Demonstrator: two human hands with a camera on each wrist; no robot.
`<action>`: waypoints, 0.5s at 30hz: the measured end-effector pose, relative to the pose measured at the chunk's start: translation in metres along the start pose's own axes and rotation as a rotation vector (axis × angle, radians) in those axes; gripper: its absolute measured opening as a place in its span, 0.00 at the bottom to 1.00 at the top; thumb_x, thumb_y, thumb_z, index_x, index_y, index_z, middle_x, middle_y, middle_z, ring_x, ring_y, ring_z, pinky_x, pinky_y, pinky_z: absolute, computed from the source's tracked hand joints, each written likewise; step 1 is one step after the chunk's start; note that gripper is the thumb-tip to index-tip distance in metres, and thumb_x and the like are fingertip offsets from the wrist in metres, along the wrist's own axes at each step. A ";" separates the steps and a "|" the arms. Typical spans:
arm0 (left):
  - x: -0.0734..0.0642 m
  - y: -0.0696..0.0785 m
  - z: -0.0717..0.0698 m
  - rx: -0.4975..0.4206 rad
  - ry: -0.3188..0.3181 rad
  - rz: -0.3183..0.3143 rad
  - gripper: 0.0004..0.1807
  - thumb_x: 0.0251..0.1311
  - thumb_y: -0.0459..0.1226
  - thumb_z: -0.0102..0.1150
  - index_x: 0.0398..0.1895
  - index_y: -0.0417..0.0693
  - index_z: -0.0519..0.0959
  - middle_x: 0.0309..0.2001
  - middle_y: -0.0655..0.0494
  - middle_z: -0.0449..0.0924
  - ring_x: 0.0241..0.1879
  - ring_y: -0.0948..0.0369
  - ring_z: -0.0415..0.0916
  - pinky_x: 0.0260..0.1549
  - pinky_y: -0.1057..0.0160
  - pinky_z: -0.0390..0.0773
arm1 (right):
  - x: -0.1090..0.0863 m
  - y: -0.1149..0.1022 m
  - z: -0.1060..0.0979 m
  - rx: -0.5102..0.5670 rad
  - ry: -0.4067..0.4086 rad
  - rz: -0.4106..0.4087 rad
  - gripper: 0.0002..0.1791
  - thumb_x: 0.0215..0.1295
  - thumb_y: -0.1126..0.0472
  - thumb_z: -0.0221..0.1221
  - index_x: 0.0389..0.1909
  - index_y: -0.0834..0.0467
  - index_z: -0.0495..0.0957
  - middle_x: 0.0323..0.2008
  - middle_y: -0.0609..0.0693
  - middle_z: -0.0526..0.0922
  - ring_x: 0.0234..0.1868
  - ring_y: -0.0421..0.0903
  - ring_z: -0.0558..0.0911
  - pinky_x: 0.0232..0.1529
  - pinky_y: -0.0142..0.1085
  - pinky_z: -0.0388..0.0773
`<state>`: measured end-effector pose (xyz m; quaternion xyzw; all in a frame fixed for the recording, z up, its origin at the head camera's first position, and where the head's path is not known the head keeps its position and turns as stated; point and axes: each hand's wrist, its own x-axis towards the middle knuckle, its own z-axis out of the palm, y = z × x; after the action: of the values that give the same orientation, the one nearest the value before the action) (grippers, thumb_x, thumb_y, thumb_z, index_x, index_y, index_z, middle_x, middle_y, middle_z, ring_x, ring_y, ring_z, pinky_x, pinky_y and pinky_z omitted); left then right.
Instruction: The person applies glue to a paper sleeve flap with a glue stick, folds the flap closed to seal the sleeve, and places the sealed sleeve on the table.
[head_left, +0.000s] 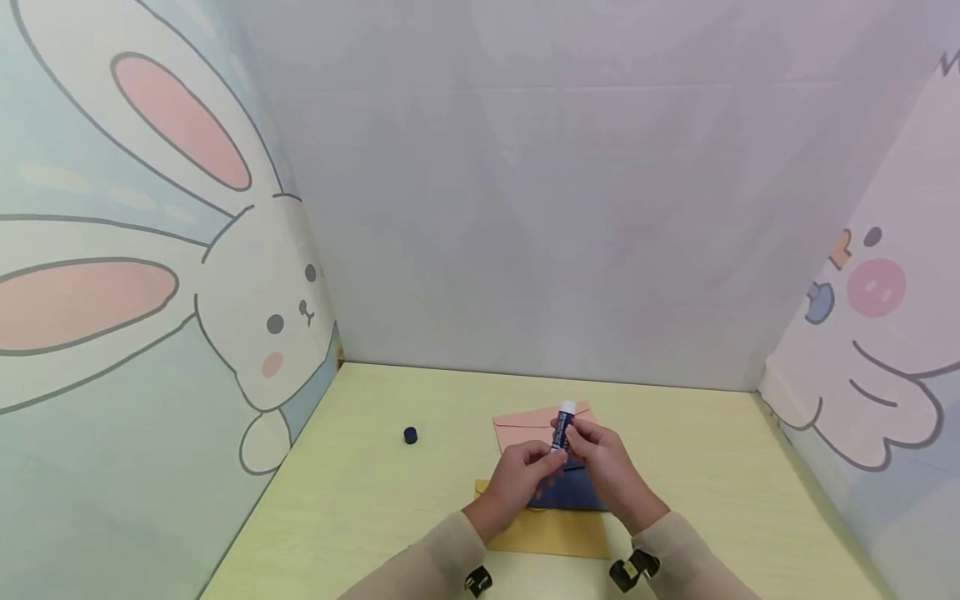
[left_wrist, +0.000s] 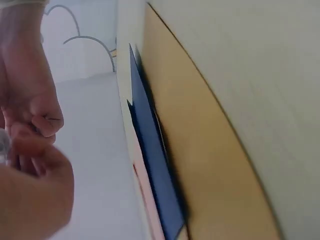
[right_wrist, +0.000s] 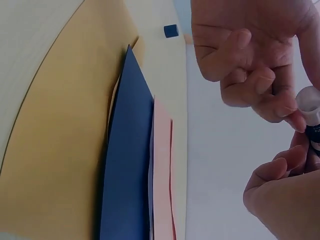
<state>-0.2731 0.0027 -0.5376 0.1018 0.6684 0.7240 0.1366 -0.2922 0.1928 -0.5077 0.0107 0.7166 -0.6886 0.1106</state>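
A blue glue stick (head_left: 562, 429) with a white top end is held uncapped above the envelopes, tilted slightly to the right. My right hand (head_left: 609, 467) grips its blue barrel between thumb and fingers. At the lower white end, my left hand (head_left: 522, 477) pinches the base. In the right wrist view that base (right_wrist: 309, 100) shows beside the left hand's fingertips (right_wrist: 285, 107). Beneath the hands lie a pink envelope (head_left: 517, 433), a dark blue envelope (head_left: 566, 492) and a yellow envelope (head_left: 551, 533), overlapping. The hands partly cover them in the head view.
A small dark blue cap (head_left: 410, 435) stands on the pale yellow table (head_left: 360, 500), left of the envelopes. A plain pale curtain (head_left: 525, 233) rises behind the table. Side panels with a cartoon rabbit (head_left: 255, 300) and another cartoon animal (head_left: 862, 358) flank it.
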 end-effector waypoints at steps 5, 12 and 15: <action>0.001 -0.003 -0.003 -0.352 -0.187 -0.212 0.23 0.95 0.49 0.48 0.59 0.43 0.87 0.46 0.60 0.86 0.44 0.62 0.78 0.38 0.66 0.74 | -0.002 -0.001 0.002 0.041 -0.039 0.015 0.25 0.98 0.60 0.51 0.81 0.72 0.77 0.69 0.54 0.89 0.59 0.44 0.84 0.61 0.30 0.84; 0.001 -0.004 -0.005 -0.488 -0.283 -0.286 0.22 0.96 0.50 0.41 0.54 0.53 0.86 0.48 0.60 0.84 0.47 0.62 0.77 0.41 0.67 0.72 | -0.002 -0.002 0.002 0.051 -0.053 0.026 0.25 0.98 0.61 0.49 0.82 0.72 0.76 0.77 0.60 0.85 0.67 0.45 0.82 0.66 0.26 0.81; 0.001 -0.004 -0.004 -0.450 -0.265 -0.273 0.23 0.96 0.50 0.41 0.54 0.53 0.87 0.47 0.60 0.85 0.46 0.61 0.77 0.41 0.66 0.72 | -0.002 -0.001 0.001 0.049 -0.057 0.024 0.25 0.98 0.61 0.49 0.82 0.72 0.76 0.75 0.56 0.87 0.67 0.44 0.82 0.66 0.24 0.81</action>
<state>-0.2752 -0.0004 -0.5423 0.0717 0.4748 0.8094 0.3380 -0.2904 0.1916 -0.5063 0.0022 0.6958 -0.7047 0.1389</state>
